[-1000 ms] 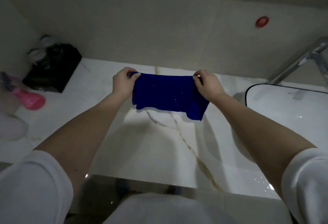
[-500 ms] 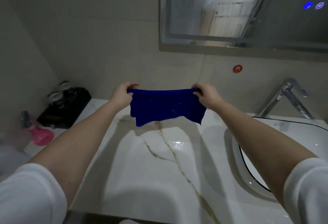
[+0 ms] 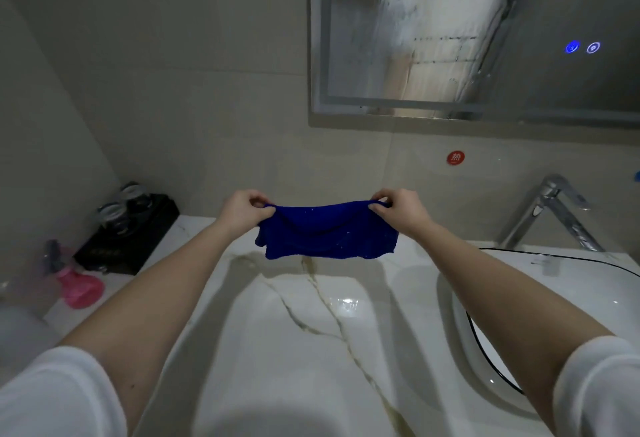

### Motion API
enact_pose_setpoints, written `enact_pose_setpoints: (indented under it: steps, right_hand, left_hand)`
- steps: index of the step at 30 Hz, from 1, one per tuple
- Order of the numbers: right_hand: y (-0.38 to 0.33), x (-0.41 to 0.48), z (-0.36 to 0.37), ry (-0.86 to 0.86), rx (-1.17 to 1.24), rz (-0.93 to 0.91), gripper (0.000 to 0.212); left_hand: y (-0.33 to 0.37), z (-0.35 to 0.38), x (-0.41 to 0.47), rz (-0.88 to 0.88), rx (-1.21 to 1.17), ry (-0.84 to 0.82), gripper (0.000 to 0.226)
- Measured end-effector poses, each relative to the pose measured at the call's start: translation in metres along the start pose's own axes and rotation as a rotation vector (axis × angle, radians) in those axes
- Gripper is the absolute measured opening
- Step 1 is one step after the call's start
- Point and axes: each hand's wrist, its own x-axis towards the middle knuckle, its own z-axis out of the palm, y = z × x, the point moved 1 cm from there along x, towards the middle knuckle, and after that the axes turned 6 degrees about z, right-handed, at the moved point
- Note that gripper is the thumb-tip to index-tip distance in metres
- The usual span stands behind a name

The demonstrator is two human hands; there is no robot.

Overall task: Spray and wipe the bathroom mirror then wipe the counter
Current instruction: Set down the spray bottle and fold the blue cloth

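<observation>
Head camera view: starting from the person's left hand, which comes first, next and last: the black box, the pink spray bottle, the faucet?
From the left hand:
1. Black box, to its left against the back wall.
2. Pink spray bottle, further left and nearer the counter's front edge.
3. Faucet, far right, beyond the right hand, by the sink.

My mirror (image 3: 485,31) runs off the top and right edges. Left of the black box (image 3: 128,235), the pink spray bottle (image 3: 74,284) is blurred.
</observation>
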Motion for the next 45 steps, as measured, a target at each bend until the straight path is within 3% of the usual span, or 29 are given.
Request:
enact_pose_setpoints:
  steps: [10,14,18,20,23,27,32,39,43,45]
  right_hand:
    - [-0.051,-0.013,0.06,-0.125,0.238,0.013,0.022]
    - [-0.047,-0.015,0.056,-0.327,0.479,0.101,0.039]
    - [-0.042,-0.022,0.057,-0.47,0.38,0.015,0.052]
    - [-0.039,-0.024,0.06,-0.438,0.346,0.001,0.057]
    - [-0.042,-0.023,0.063,-0.275,0.319,-0.013,0.048]
    - [-0.05,-0.013,0.058,-0.133,0.3,-0.04,0.051]
    - [-0.053,0.001,0.037,-0.074,0.299,-0.097,0.045]
    - [-0.053,0.007,0.014,-0.01,0.436,-0.158,0.028]
    - [-0.056,0.006,0.006,0.016,0.51,-0.191,0.024]
    - [-0.054,0.005,0.004,0.024,0.51,-0.181,0.024]
  left_hand:
    - [0.043,0.075,-0.032,-0.079,-0.304,-0.102,0.009]
    - [0.045,0.072,-0.034,-0.167,-0.494,-0.102,0.015]
    - [0.045,0.073,-0.041,-0.205,-0.505,-0.12,0.033]
    - [0.044,0.074,-0.042,-0.202,-0.551,-0.126,0.037]
    - [0.046,0.073,-0.042,-0.167,-0.501,-0.164,0.041]
    - [0.052,0.066,-0.038,-0.103,-0.377,-0.117,0.032]
    - [0.04,0.05,-0.03,0.024,-0.149,0.02,0.028]
    - [0.038,0.053,-0.027,0.044,-0.1,-0.107,0.059]
    - [0.048,0.059,-0.025,0.081,-0.061,-0.076,0.052]
    - [0.049,0.06,-0.022,0.069,-0.018,-0.028,0.038]
